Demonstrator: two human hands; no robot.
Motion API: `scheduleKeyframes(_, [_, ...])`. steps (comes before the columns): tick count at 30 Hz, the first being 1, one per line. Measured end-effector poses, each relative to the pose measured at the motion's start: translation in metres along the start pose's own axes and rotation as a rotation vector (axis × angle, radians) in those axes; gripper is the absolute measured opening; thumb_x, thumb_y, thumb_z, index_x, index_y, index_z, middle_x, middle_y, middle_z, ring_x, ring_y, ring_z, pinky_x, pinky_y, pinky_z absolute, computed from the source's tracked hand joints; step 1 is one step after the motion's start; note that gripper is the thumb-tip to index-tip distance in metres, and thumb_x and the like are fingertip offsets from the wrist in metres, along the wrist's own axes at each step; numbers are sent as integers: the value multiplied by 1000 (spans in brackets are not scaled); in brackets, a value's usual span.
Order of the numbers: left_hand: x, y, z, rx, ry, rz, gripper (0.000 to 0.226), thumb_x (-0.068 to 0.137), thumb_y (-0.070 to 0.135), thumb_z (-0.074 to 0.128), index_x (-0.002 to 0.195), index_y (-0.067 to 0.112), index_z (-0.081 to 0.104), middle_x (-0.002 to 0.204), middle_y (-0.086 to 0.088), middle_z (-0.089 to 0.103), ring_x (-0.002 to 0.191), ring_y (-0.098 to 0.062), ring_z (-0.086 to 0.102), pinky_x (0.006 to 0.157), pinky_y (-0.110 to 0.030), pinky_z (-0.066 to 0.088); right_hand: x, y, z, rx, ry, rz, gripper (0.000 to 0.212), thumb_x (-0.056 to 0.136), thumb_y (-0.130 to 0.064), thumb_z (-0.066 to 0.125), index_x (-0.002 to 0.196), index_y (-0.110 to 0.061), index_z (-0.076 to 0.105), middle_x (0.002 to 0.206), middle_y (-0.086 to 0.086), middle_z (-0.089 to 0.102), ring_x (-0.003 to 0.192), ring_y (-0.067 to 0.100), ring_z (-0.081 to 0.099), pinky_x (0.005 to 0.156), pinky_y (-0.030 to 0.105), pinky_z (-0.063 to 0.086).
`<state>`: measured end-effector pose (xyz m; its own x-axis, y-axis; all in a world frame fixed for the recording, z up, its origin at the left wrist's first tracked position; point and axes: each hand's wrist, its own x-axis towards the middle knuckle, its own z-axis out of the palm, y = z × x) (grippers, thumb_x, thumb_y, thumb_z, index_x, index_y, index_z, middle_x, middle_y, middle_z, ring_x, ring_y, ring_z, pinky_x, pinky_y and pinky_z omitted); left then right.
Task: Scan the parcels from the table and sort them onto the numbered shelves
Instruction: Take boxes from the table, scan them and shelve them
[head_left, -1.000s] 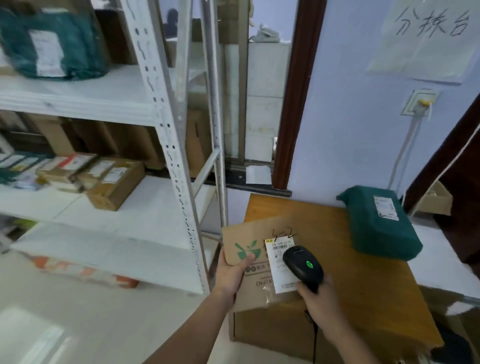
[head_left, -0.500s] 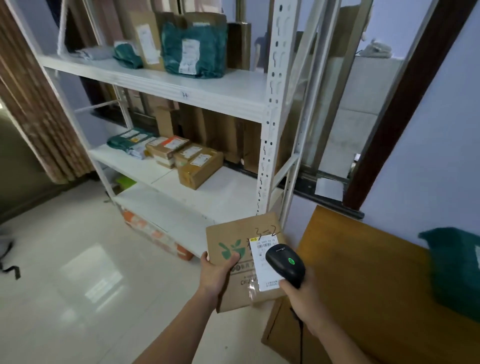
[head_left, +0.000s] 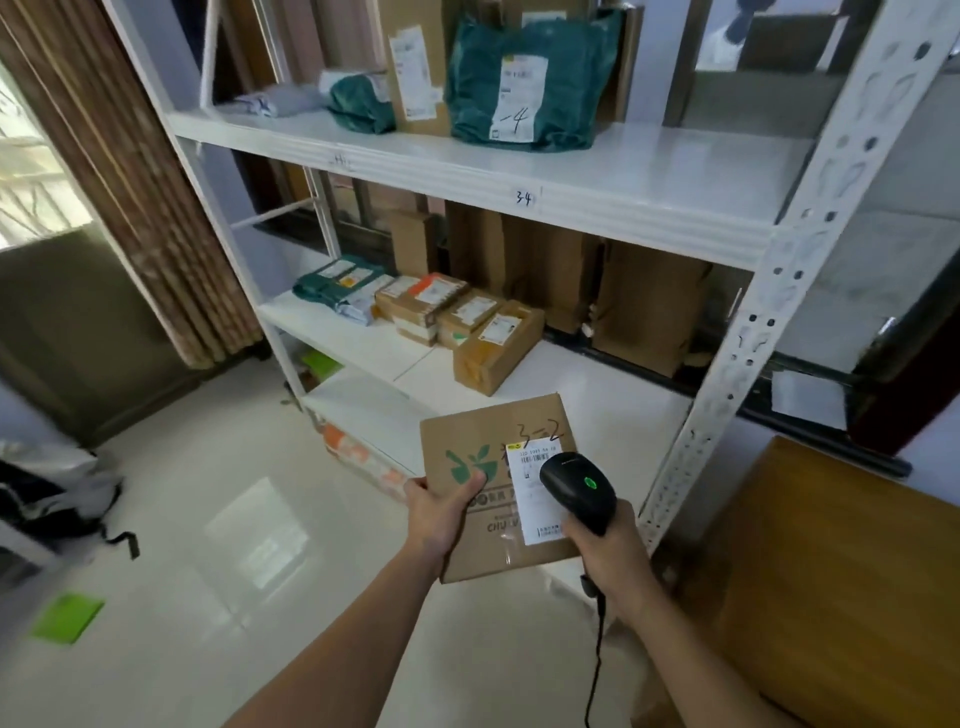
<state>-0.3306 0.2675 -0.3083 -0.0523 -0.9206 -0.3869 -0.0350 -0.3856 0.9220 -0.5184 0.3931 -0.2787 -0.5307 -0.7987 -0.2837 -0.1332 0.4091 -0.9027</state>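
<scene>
My left hand (head_left: 441, 512) grips the left edge of a flat brown cardboard parcel (head_left: 478, 441) with a green leaf logo, a white label and "3-2" handwritten on it. My right hand (head_left: 605, 553) holds a black barcode scanner (head_left: 576, 491), green light lit, its head over the label. The parcel hangs in front of the white metal shelf unit (head_left: 519, 179). One shelf edge is marked "34". The wooden table (head_left: 831, 571) is at the lower right.
Green bags and brown boxes (head_left: 519, 83) sit on the upper shelf, several small boxes (head_left: 467, 322) on the middle one. A perforated white upright (head_left: 769, 312) stands just right of the parcel. Brown curtain (head_left: 130, 182) and a dark bag (head_left: 57, 493) are at left; tiled floor below.
The view has swung left from the table to the shelves. The parcel and scanner moved with my hands away from the table and now hang before the shelf unit.
</scene>
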Motion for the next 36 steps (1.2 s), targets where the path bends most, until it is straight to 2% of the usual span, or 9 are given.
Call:
scheduleKeyframes(3, [38, 10, -3, 52, -23, 14, 82, 73, 41, 95, 124, 13, 37, 117, -5, 66, 105, -24, 71, 96, -49, 60, 24, -9, 19, 15, 33, 6, 42, 90, -20, 73, 120, -16, 45, 106, 3, 61, 91, 13, 62, 54, 25, 52])
scheduleKeyframes(7, [85, 22, 11, 158, -49, 25, 78, 72, 49, 94, 118, 15, 42, 116, -6, 67, 102, -22, 70, 94, -50, 59, 63, -11, 33, 25, 59, 51, 43, 90, -19, 73, 121, -19, 44, 107, -3, 63, 96, 9, 63, 63, 18, 52])
scheduleKeyframes(11, [134, 34, 41, 332, -67, 61, 89, 61, 71, 89, 121, 20, 47, 124, -7, 54, 107, -26, 64, 95, -50, 59, 113, -9, 33, 15, 110, 86, 46, 82, -26, 74, 122, -15, 55, 103, 3, 68, 95, 16, 68, 75, 35, 60])
scheduleKeyframes(15, [176, 43, 73, 425, -143, 88, 80, 74, 63, 86, 130, 25, 45, 125, -3, 43, 110, -25, 58, 102, -46, 55, 159, -10, 31, 44, 173, 141, 42, 85, -19, 73, 121, -8, 54, 95, 9, 64, 84, 18, 65, 62, 28, 49])
scheduleKeyframes(19, [220, 41, 99, 530, -268, 129, 94, 62, 64, 84, 141, 22, 51, 127, -3, 57, 113, -26, 64, 96, -44, 60, 193, -8, 30, 81, 218, 227, 34, 90, -19, 69, 118, -10, 53, 100, 14, 64, 81, 15, 61, 56, 25, 44])
scheduleKeyframes(23, [242, 52, 117, 562, -403, 115, 62, 77, 27, 92, 125, 23, 53, 114, 5, 70, 103, -17, 69, 78, -24, 59, 214, -4, 34, 71, 250, 305, 25, 88, -20, 70, 109, -6, 63, 100, 20, 66, 74, 17, 63, 47, 18, 43])
scheduleKeyframes(25, [257, 55, 123, 564, -451, 104, 60, 80, 20, 90, 124, 27, 49, 110, 11, 66, 103, -14, 67, 75, -20, 55, 224, -4, 40, 88, 250, 348, 26, 88, -19, 71, 108, -4, 65, 96, 19, 66, 70, 18, 64, 42, 17, 43])
scheduleKeyframes(30, [298, 53, 128, 598, -480, 53, 71, 87, 25, 84, 144, 22, 42, 128, 3, 66, 115, -21, 65, 93, -38, 60, 250, -13, 60, 161, 276, 394, 20, 87, -16, 71, 103, -5, 72, 77, 15, 66, 60, 19, 58, 54, 24, 41])
scheduleKeyframes(36, [341, 51, 130, 671, -512, 75, 71, 93, 25, 77, 152, 20, 37, 138, -3, 63, 125, -30, 63, 103, -48, 56, 273, -26, 87, 214, 317, 411, 12, 87, -11, 70, 99, -8, 73, 100, 24, 73, 85, 25, 68, 73, 36, 54])
